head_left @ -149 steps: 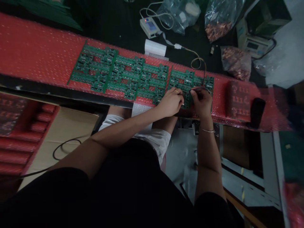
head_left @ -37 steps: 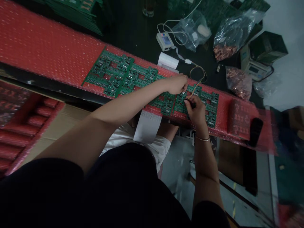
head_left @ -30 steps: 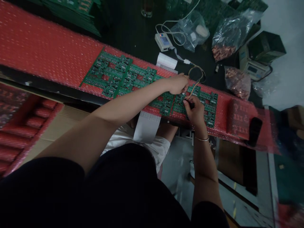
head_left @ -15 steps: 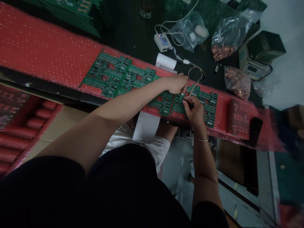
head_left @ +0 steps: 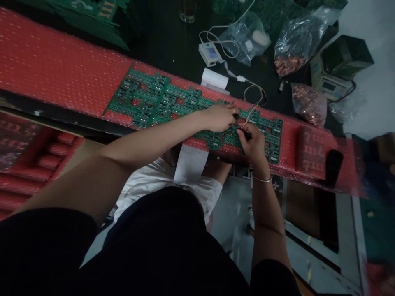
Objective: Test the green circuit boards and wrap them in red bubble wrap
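Observation:
Green circuit boards [head_left: 179, 100] lie in a row on red bubble wrap [head_left: 77, 53]. Over the boards right of the middle, my left hand [head_left: 220, 117] has its fingers bent down; what its fingertips touch is hidden. Close to its right, my right hand [head_left: 253, 140] pinches the end of a thin cable [head_left: 252, 112] just above a board. The cable loops back to a white connector [head_left: 241, 79] and a small white device with a screen [head_left: 210, 53]. A roll of white paper [head_left: 215, 79] lies behind the boards.
Bags of copper-coloured parts [head_left: 308, 105] and a box-shaped instrument [head_left: 330, 86] stand at the back right. A glass [head_left: 187, 16] is at the back. Stacked boards [head_left: 92, 20] are at the back left. A dark object [head_left: 333, 166] lies near the right end. A paper strip [head_left: 191, 164] hangs in front.
My left hand has moved slightly down and left, its fingers now closer to the right hand's fingertips. The red light on the small device no longer shows. My right hand stays nearly in place.

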A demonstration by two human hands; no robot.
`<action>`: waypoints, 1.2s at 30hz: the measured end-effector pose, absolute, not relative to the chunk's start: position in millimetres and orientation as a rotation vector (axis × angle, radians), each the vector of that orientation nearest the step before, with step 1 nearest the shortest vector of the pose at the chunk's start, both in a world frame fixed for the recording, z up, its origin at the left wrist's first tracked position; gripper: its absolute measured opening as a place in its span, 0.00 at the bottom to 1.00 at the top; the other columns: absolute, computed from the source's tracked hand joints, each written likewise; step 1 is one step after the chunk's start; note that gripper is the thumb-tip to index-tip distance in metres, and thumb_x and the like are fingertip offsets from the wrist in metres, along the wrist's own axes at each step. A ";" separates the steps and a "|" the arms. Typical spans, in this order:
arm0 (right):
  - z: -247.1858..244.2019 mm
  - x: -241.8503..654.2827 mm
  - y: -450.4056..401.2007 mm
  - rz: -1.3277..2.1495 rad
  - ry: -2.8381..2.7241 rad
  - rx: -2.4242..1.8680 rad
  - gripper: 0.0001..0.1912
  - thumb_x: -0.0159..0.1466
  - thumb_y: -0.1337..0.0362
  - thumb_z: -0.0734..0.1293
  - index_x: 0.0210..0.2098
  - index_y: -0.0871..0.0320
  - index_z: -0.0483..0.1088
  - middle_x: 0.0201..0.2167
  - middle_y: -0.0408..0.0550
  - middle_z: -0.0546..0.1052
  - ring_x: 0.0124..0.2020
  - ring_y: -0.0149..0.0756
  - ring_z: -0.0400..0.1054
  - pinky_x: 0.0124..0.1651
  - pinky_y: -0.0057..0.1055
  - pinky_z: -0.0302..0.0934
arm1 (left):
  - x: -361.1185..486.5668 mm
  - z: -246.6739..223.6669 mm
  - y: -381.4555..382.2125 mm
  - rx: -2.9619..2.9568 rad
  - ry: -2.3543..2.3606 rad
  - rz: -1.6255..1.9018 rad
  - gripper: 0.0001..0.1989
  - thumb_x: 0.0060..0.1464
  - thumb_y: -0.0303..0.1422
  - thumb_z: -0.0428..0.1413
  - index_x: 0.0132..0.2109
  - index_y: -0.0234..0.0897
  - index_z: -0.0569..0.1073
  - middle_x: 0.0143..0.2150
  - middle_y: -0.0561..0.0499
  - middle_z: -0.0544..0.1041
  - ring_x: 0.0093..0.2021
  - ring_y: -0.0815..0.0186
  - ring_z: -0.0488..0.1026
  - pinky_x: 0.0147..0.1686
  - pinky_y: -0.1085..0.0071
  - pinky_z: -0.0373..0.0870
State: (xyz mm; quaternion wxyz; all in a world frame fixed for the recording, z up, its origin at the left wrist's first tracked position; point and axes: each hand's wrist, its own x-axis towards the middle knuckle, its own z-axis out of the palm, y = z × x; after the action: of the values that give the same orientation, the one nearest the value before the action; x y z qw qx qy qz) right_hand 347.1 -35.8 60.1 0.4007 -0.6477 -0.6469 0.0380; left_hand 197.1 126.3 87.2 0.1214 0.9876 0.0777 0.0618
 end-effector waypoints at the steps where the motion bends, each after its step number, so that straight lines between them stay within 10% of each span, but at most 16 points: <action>1: 62.5 347.8 -35.1 0.113 -1.613 -1.627 0.13 0.71 0.50 0.67 0.41 0.52 0.76 0.39 0.50 0.83 0.43 0.44 0.78 0.47 0.44 0.72 | 194.6 85.7 123.8 2.891 0.234 0.182 0.17 0.65 0.31 0.53 0.55 0.42 0.82 0.65 0.44 0.74 0.64 0.51 0.70 0.63 0.57 0.64; 9: 77.8 355.0 23.7 0.368 -1.334 -1.487 0.20 0.66 0.42 0.71 0.45 0.50 0.71 0.34 0.48 0.80 0.36 0.44 0.80 0.39 0.44 0.76 | 157.3 82.9 110.2 2.770 0.281 0.391 0.26 0.67 0.32 0.51 0.70 0.36 0.68 0.72 0.38 0.66 0.73 0.47 0.62 0.71 0.47 0.55; 24: 60.0 341.3 88.5 0.044 -1.795 -1.720 0.21 0.73 0.44 0.60 0.39 0.54 0.71 0.35 0.50 0.79 0.36 0.40 0.74 0.43 0.39 0.70 | 6.7 57.0 40.0 2.551 0.619 1.073 0.08 0.66 0.30 0.56 0.48 0.38 0.80 0.48 0.44 0.82 0.50 0.58 0.78 0.51 0.58 0.75; 36: 59.9 346.7 89.7 0.096 -1.820 -1.698 0.22 0.71 0.40 0.62 0.40 0.51 0.72 0.37 0.51 0.79 0.42 0.46 0.75 0.54 0.48 0.69 | -2.9 20.5 17.7 2.461 0.658 0.880 0.09 0.67 0.32 0.56 0.48 0.41 0.81 0.46 0.43 0.82 0.49 0.58 0.78 0.50 0.57 0.78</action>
State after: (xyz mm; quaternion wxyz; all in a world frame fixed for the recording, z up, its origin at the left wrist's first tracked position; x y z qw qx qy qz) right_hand 346.7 89.7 59.9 0.3197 -0.6460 -0.6922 0.0366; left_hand -2.9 17.7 20.5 0.2216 0.8905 0.2381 0.3183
